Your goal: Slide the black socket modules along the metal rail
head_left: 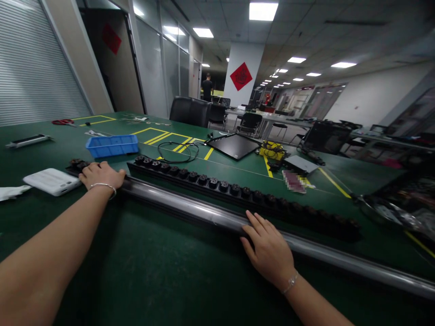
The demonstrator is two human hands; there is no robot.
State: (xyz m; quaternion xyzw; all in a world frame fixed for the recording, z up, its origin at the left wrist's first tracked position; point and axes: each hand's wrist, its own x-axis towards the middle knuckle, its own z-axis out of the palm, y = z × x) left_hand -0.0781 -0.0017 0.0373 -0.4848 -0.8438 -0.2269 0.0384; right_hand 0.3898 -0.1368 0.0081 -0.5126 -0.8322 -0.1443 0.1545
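A long grey metal rail [190,206] with a glossy rounded top runs slantwise across the table in front of me. My left hand [103,175] is bent over its far left end, thumb out to the right, fingers curled down over the far side. Farther right, my right hand [270,244] lies on the rail with fingers stretched across its top and the thumb at the near edge. Behind the rail lies a long black strip [204,182] with a row of round black pieces on top. A dark knobbly end [77,164] shows beyond my left hand.
Left of my left hand lies a white power bank or phone-like box [52,181]. Behind are a blue bin [112,146], a black cable [178,153], a flat dark screen panel [234,146] and red-handled scissors [63,122]. A yellow item [272,151] sits among cables, right.
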